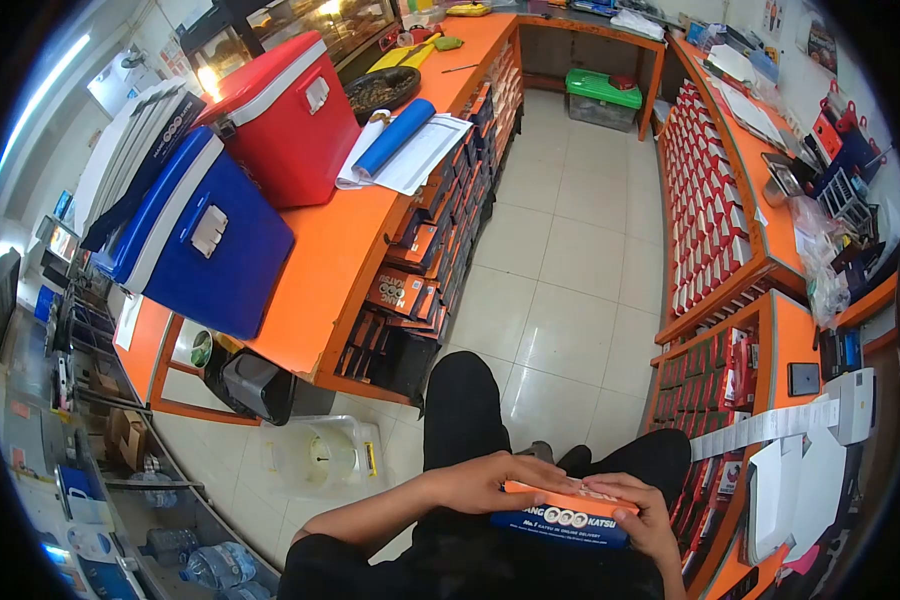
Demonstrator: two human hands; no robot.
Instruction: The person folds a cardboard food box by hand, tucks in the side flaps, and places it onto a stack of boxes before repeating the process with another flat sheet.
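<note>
A small food box [560,530] with a blue front, an orange upper edge and "KATSU" lettering rests at my lap, between my hands. My left hand [500,483] lies over its upper left part, fingers stretched across the top and thumb along the orange edge. My right hand [638,508] grips the right end, its fingers bent over the top and the thumb on the front. Part of the top is covered by my fingers, and the underside is hidden.
On the orange counter [320,262] stand a blue cooler [195,240] and a red cooler [285,125]. Stacked boxes [400,290] fill the shelves below. A clear plastic bin [320,455] sits on the floor at left. A phone [803,379] and a receipt printer [852,405] are at right.
</note>
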